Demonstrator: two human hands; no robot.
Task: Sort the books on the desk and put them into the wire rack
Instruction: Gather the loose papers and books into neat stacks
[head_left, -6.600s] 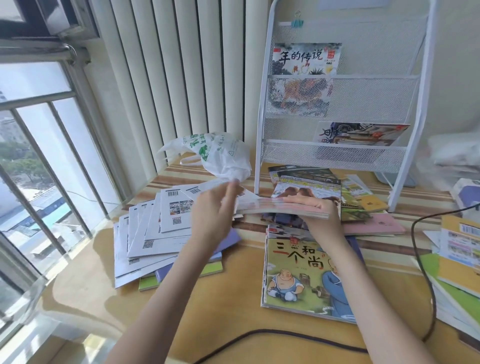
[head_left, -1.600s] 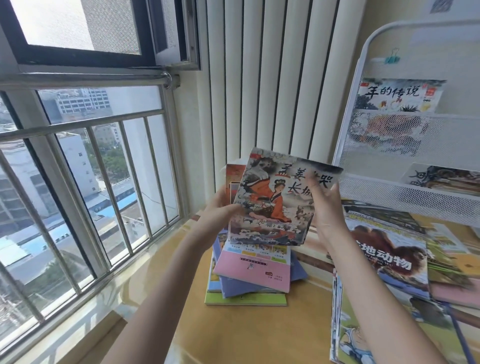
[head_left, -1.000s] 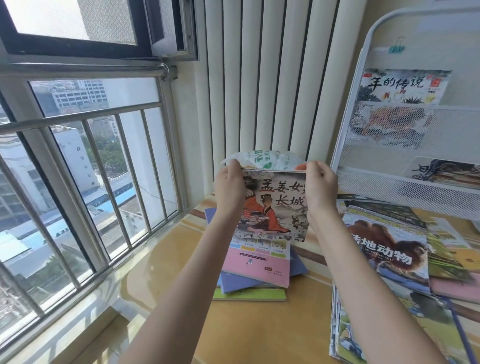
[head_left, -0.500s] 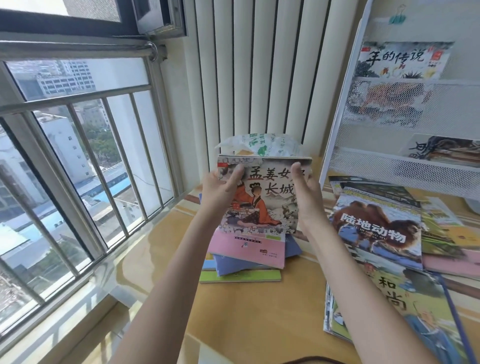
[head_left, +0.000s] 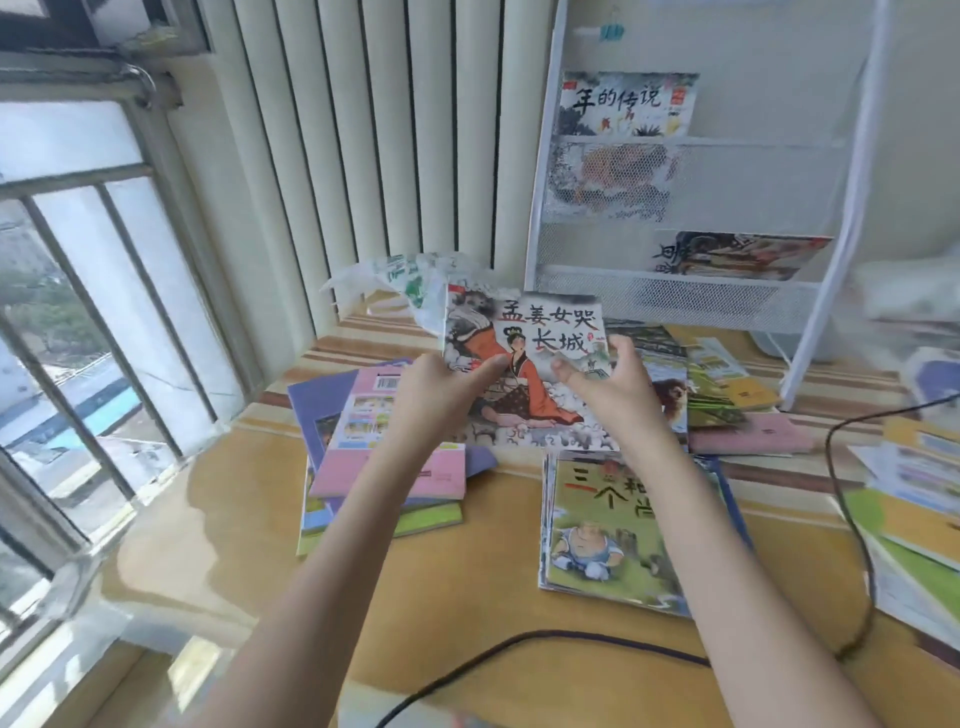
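Note:
I hold a picture book (head_left: 540, 358), its cover showing a woman in an orange robe, above the desk with both hands. My left hand (head_left: 441, 395) grips its left edge, thumb on the cover. My right hand (head_left: 610, 387) grips its right edge. The white wire rack (head_left: 675, 296) stands behind it, with one book (head_left: 626, 104) in the top tier and another (head_left: 737, 254) in the lower tier. Below my hands lie a pink-topped pile (head_left: 384, 457) at left and a pile topped by a green cartoon book (head_left: 613, 530) at right.
More books (head_left: 727, 395) lie in front of the rack, and others (head_left: 914, 493) at the far right edge. A black cable (head_left: 519, 642) crosses the near desk. A white plastic bag (head_left: 405, 280) sits by the blinds. The barred window (head_left: 78, 322) is to the left.
The camera has tilted down and to the right. The book has moved right, from above the pink pile towards the middle of the desk, and is tilted flatter. Both hands keep hold of it.

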